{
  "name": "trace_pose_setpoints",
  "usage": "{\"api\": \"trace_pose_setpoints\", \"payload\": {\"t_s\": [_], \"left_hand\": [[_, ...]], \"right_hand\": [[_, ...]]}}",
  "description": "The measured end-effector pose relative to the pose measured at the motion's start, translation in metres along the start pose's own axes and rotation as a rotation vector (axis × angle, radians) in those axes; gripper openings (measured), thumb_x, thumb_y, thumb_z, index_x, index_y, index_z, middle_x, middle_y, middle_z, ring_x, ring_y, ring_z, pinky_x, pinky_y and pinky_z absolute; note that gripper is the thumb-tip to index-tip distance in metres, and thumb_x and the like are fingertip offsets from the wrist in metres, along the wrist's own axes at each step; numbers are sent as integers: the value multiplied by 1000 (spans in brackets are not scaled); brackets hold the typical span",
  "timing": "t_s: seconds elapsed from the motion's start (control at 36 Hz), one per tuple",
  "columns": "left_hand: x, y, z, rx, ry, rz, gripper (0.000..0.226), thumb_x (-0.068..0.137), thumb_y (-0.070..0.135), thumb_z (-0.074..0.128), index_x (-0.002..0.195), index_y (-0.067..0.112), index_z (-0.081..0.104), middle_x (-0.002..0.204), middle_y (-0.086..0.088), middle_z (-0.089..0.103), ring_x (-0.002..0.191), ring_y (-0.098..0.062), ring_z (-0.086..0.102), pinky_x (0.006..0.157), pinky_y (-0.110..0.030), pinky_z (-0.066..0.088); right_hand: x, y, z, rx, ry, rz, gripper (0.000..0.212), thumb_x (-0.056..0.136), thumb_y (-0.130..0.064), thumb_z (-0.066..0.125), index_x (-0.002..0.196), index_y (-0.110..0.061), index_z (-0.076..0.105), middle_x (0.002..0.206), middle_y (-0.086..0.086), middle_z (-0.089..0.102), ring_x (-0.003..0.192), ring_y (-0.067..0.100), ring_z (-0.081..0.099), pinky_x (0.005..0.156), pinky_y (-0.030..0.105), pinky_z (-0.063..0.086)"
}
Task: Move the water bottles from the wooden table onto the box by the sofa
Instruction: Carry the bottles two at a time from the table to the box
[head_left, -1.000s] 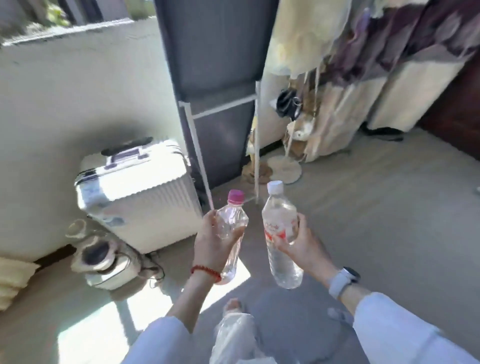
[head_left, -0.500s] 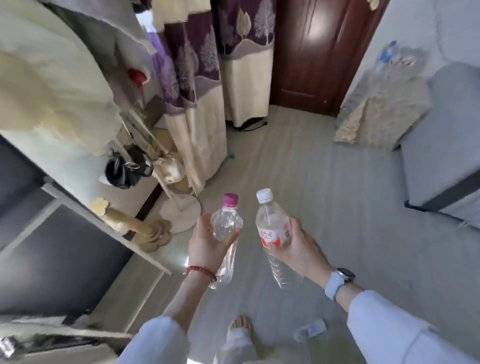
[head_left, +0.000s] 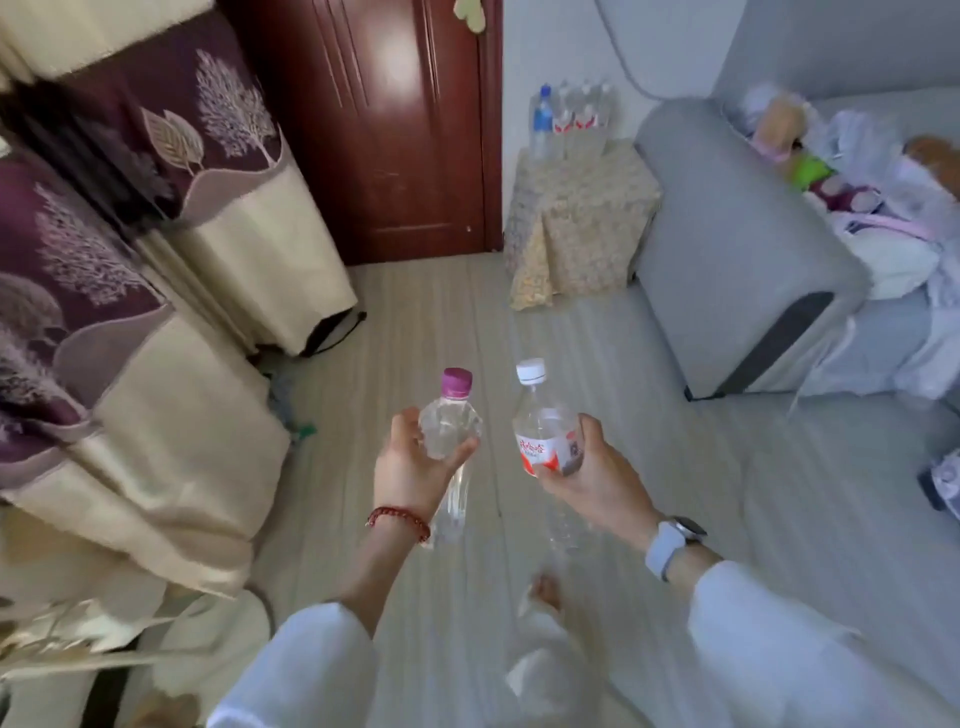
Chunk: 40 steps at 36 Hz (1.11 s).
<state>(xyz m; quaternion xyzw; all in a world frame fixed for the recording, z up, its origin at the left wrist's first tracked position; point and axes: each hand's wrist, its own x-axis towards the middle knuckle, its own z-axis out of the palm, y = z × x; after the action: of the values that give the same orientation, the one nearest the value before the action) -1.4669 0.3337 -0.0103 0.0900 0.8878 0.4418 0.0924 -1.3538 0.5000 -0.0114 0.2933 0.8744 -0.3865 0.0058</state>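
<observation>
My left hand (head_left: 410, 467) grips a clear water bottle with a pink cap (head_left: 450, 415), held upright in front of me. My right hand (head_left: 597, 478) grips a taller clear bottle with a white cap and a red-and-white label (head_left: 545, 441). Ahead, beside the grey sofa (head_left: 737, 234), stands the box under a yellow patterned cloth (head_left: 582, 218). Several water bottles (head_left: 569, 117) stand on its far side against the wall, one with a blue cap and label. The wooden table is out of view.
Purple-and-cream curtains (head_left: 156, 249) hang along the left. A dark red wooden door (head_left: 395, 130) is behind the box. Toys and clothes (head_left: 857, 197) lie on the sofa. Pale plank floor (head_left: 441, 322) runs between me and the box. My foot (head_left: 543, 592) shows below.
The view has swung right, from the suitcase and rack past the curtains to the door, box and sofa. The box is now nearer and more central. Both hands keep holding their bottles.
</observation>
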Motion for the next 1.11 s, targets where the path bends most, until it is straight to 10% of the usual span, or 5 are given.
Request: {"api": "trace_pose_setpoints", "payload": {"t_s": [1.11], "left_hand": [[794,302,368,-39,-290,3,72,69,29,78,128,22,37,104,3,52,94,-16,51,82,-28,44]], "right_hand": [[857,37,-265,179,65,153,68,74,-28,74,124,-12,30,104,0,52,97,24,57,79,37,49]]}}
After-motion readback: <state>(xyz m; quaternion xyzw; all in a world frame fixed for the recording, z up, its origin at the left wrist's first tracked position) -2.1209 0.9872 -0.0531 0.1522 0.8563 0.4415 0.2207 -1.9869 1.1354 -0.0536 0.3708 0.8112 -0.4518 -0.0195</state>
